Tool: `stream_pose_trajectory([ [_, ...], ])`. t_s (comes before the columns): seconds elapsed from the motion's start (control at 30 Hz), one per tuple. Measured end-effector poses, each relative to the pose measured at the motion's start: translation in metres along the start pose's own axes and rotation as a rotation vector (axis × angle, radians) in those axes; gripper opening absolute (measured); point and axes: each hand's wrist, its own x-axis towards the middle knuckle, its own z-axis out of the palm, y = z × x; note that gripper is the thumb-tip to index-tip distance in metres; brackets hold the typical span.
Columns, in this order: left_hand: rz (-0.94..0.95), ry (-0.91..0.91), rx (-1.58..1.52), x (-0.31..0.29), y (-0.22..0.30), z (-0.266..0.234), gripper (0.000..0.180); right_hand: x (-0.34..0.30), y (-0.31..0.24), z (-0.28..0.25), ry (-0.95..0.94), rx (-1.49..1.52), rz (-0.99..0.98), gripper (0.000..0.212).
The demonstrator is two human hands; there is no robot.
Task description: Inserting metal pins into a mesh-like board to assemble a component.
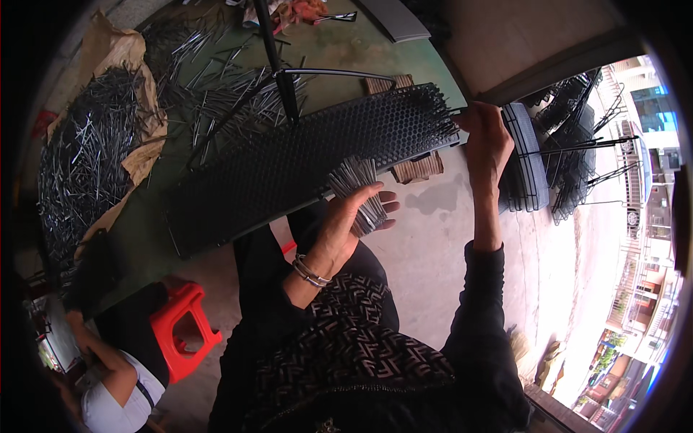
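Rods (pixel 351 173), thin and dark, lie bundled across the left hand (pixel 343 221), clasped under its thumb at the near edge of the black honeycomb tray (pixel 274 159). The right hand (pixel 489 136) curls at the tray's right end; whether it grips anything, I cannot tell. Each rod looks light, stiff and slick, probably best pinched near 1 end, the bundle around its middle.
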Motion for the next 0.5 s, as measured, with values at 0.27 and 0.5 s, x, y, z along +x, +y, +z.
stream_pose_trajectory([
  [0.27, -0.009, 0.047, 0.019, -0.005, 0.0, 0.011, 0.024, 0.026, 0.047, 0.022, 0.037, -0.015, -0.093, 0.015],
  [0.5, 0.012, 0.049, 0.062, -0.008, 0.002, 0.011, 0.025, 0.026, 0.049, 0.026, -0.038, 0.015, 0.016, 0.018],
])
